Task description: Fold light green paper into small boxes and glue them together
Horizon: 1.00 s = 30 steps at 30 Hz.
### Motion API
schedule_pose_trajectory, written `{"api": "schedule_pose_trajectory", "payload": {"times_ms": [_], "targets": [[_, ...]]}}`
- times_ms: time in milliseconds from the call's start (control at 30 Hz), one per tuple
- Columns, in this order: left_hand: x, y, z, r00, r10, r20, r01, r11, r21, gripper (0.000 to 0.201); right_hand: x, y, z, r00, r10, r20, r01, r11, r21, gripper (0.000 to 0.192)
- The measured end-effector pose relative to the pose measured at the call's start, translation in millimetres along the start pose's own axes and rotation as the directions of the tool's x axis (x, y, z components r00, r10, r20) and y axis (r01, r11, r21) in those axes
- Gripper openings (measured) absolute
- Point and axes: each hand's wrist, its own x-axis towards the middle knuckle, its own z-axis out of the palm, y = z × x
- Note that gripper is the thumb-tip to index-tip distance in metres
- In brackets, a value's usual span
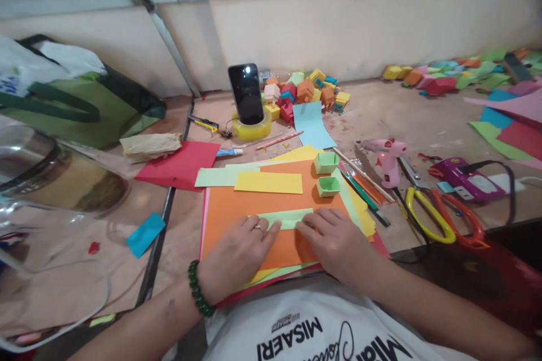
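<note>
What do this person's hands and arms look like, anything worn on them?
Both forearms are bare, with no sleeves showing. The left hand has a ring on one finger, and a bracelet of dark green beads circles that wrist. The right hand shows no ring, band or watch. No gloves on either hand.

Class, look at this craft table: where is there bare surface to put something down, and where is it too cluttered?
Bare tabletop lies between the pink glue gun and the folded paper shapes by the wall. Another bare patch runs left of the orange sheet, around the blue scrap. It is crowded around the scissors on the right and the paper stack under both hands.
</note>
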Motion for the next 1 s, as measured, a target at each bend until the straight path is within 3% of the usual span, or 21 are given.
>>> {"api": "schedule_pose_trajectory", "payload": {"times_ms": [67, 167, 333, 433, 533, 667, 833, 1000], "targets": [[10.3, 0.0, -3.0, 1.000, 0.026, 0.015, -0.025, 1.000, -0.018, 0.028, 4.3, -2.7, 3.3, 0.997, 0.001, 0.082, 0.001, 1.000, -0.030, 0.021], [19.3, -0.9, -7.4, 0.999, -0.038, 0.011, 0.038, 0.996, -0.080, 0.027, 5.8, 2.8, 9.4, 0.987, 0.045, 0.157, -0.044, 0.999, -0.009, 0.016], [21.2, -15.8, -6.4, 0.980, -0.190, 0.056, 0.197, 0.925, -0.324, 0.024, 3.8, 17.2, 14.1, 0.988, 0.106, 0.114, -0.115, 0.991, 0.071, 0.020], [24.1, -30.8, -6.4, 0.950, -0.281, 0.138, 0.313, 0.835, -0.452, 0.021, 5.2, 20.5, 16.7, 0.965, 0.235, 0.114, -0.254, 0.946, 0.203, 0.019], [27.9, -41.3, -7.8, 0.919, -0.329, 0.217, 0.394, 0.750, -0.532, 0.016, 8.3, 21.2, 19.9, 0.910, 0.391, 0.139, -0.415, 0.859, 0.300, 0.015], [27.7, -43.0, -6.3, 0.919, -0.351, 0.178, 0.387, 0.725, -0.570, 0.011, 12.4, 17.0, 17.7, 0.854, 0.473, 0.215, -0.515, 0.825, 0.232, 0.020], [22.9, -40.5, 1.8, 0.928, -0.344, 0.142, 0.356, 0.712, -0.606, 0.007, 17.5, 10.2, 9.6, 0.826, 0.483, 0.290, -0.526, 0.846, 0.087, 0.013], [22.0, -37.7, 4.9, 0.940, -0.321, 0.120, 0.330, 0.754, -0.568, 0.014, 20.8, 14.5, 7.9, 0.860, 0.416, 0.294, -0.457, 0.886, 0.083, 0.011]]}}
